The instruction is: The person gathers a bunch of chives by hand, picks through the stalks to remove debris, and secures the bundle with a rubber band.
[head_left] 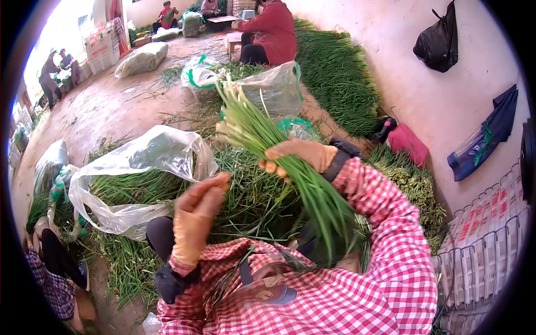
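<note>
bunch of green stalks point(251, 128), long and slender, with pale ends fanned out at the upper left and dark leaf tips hanging to the lower right, shown raised over a heap of cut greens point(251, 195). it is clamped about its middle by the right hand point(298, 155). the left hand point(196, 215) is held empty, fingers straightened, below and to the left, apart from the bunch.

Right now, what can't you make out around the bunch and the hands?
Head view:
- Bunch middle: wrapped by the right hand; any tie hidden.
- Left hand: seen from the back, palm and any hold hidden.
- Bag contents: blurred by creased plastic.
- Far people: too small.
- Corners: cut by the lens rim.
</note>
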The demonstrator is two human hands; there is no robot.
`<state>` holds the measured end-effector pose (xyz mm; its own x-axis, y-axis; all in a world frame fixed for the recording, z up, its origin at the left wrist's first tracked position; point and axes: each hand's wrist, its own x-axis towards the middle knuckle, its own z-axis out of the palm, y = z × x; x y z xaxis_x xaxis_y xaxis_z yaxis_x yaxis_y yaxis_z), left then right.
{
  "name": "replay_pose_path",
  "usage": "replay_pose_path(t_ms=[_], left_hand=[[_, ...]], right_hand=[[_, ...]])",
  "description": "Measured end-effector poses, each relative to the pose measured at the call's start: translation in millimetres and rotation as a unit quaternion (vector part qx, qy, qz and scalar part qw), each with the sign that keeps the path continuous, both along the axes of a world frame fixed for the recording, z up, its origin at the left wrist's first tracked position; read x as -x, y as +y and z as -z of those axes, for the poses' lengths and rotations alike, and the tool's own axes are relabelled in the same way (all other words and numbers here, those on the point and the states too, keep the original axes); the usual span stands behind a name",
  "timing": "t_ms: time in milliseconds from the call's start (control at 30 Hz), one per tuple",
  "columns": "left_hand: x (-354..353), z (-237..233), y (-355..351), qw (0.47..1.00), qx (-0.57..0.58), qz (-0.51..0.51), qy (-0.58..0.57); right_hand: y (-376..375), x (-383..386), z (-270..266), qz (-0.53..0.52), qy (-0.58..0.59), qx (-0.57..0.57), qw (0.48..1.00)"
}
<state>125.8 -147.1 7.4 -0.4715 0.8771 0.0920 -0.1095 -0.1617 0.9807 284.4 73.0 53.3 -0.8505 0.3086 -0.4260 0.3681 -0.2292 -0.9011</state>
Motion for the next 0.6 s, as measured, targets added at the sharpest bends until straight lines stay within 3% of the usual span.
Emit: replay_pose_path(t_ms=[100,267,367,433,500,600], left_hand=[[4.6,28.6,-6.3,0.994,0.000,-0.107,-0.013],[-38.7,52.1,4.1,0.992,0.078,0.003,-0.095],[-37.4,64.4,7.6,0.993,0.101,0.060,-0.019],[-36.2,74.6,7.9,0.989,0.092,0.109,-0.038],[-35.1,78.5,7.3,0.985,0.096,0.137,-0.031],[-30.5,69.3,2.7,0.962,0.219,0.162,-0.007]], right_hand=[[-16.7,-21.4,-1.8,-0.053,-0.076,-0.048,0.995],[-64.4,-32.9,26.6,-0.029,-0.091,-0.046,0.994],[-81.1,-39.4,54.5,-0.021,-0.058,-0.020,0.998],[-90.5,-41.0,66.5,-0.036,-0.010,-0.033,0.999],[-92.0,-46.8,79.3,-0.014,0.019,0.056,0.998],[-83.4,-55.5,100.1,0.015,0.027,0.110,0.993]])
